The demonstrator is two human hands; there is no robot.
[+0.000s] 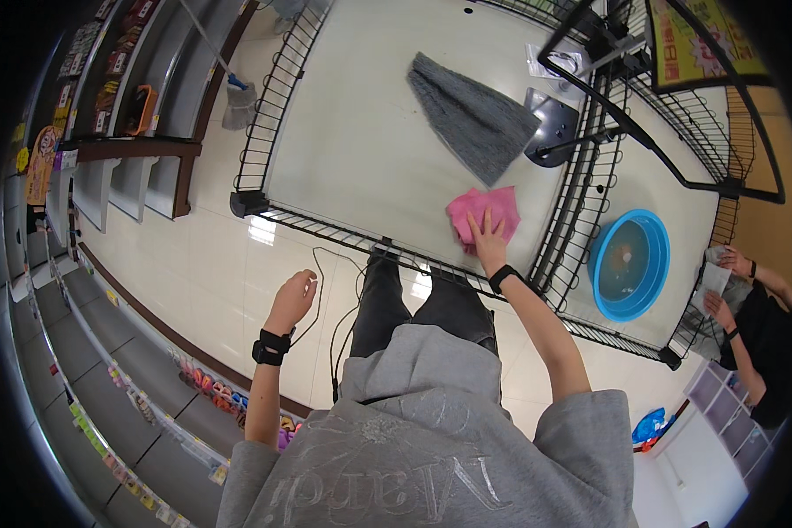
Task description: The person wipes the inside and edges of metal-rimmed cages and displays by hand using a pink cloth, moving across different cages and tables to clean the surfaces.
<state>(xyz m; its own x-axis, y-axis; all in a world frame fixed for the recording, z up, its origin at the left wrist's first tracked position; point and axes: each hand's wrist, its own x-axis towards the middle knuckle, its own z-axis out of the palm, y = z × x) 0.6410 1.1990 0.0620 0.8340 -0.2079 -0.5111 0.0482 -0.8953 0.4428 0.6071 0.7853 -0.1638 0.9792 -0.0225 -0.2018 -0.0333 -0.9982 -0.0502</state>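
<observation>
My right hand lies on a crumpled pink cloth, fingers spread over it, near the front edge of a white display surface. A dark grey plush cloth is spread farther back on the same surface. Off to the left, my left hand hangs over the tiled floor with its fingers loosely bent and nothing visible in them. Both wrists wear black bands, and a thin black cable loops beside the left one.
Low black wire fencing borders the surface. Beyond a divider stands a blue basin of cloudy water. A black metal stand base sits at right. Shelves line the left, near a mop. Another person's hands hold a cloth.
</observation>
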